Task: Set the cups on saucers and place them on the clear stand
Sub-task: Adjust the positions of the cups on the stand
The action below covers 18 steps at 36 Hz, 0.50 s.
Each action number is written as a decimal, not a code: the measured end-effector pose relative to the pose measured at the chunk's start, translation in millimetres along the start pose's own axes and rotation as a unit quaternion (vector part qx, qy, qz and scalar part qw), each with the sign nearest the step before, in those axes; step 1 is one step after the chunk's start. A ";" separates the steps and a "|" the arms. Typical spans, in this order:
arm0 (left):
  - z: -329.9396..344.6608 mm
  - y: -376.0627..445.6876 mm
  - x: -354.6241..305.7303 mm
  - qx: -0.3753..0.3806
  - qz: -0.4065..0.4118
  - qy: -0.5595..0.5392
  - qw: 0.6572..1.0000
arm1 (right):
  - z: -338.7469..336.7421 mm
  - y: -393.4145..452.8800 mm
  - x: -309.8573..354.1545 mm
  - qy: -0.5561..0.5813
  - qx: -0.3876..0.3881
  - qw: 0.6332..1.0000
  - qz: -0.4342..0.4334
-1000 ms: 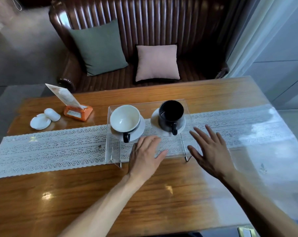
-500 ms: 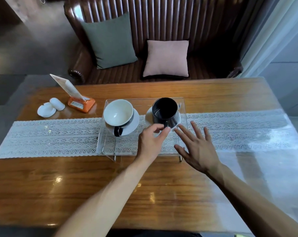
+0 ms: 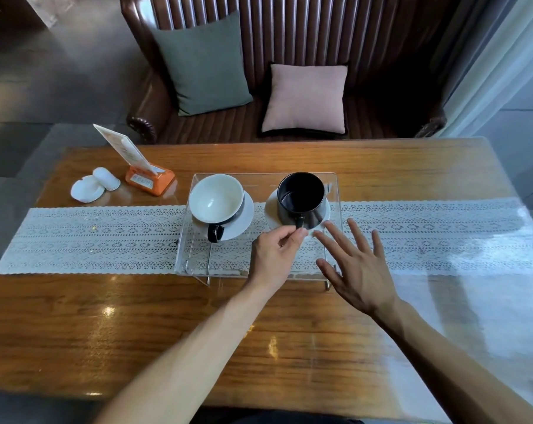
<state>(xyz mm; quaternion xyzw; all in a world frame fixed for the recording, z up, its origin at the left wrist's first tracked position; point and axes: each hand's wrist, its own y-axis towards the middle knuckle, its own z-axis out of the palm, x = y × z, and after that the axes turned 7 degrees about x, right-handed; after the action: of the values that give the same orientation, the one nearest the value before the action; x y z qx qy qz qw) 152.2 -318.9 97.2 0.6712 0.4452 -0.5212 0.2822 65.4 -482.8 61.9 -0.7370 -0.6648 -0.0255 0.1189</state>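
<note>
A clear acrylic stand [image 3: 194,258] sits mid-table over the lace runner. On its left part a white-lined cup [image 3: 216,200] with a dark handle rests on a white saucer [image 3: 244,221]. On the right a black cup [image 3: 302,194] stands on another white saucer [image 3: 270,212], handle pointing toward me. My left hand [image 3: 274,255] pinches thumb and forefinger at that saucer's front rim, just below the handle. My right hand [image 3: 358,266] hovers open beside it, fingers spread, fingertips close to the saucer's right front edge.
The wooden table [image 3: 167,316] carries a white lace runner [image 3: 90,237]. At the back left stand an orange card holder [image 3: 150,180] and small white ceramic pieces [image 3: 90,188]. Behind the table is a brown leather sofa [image 3: 289,32] with green and pink cushions.
My left hand went from lying flat on the stand's front to pinching at the black cup's saucer. My right hand moved in closer to it. The view tilted downward.
</note>
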 end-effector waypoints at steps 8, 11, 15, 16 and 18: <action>-5.9 -1.0 1.2 -0.009 -0.013 0.004 1.000 | 1.4 -0.4 1.3 0.004 -0.005 1.000 0.003; -8.2 -1.4 0.7 -0.010 -0.014 0.007 1.000 | 1.3 -0.2 1.9 0.010 -0.007 1.000 0.005; -10.2 -1.5 0.1 -0.020 -0.013 0.014 1.000 | 1.2 -0.4 2.1 0.010 -0.008 1.000 0.006; -10.5 -1.6 -0.1 -0.023 -0.013 0.014 1.000 | 1.4 -0.6 2.3 0.010 -0.010 1.000 0.007; -11.0 -1.7 -0.6 -0.025 -0.015 0.011 1.000 | 1.8 -0.8 3.1 0.010 -0.014 1.000 0.008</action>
<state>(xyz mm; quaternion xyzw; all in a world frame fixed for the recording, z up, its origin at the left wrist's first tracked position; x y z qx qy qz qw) 155.5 -309.1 101.2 0.6631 0.4707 -0.5068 0.2861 64.8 -479.3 60.9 -0.7437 -0.6572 -0.0408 0.1156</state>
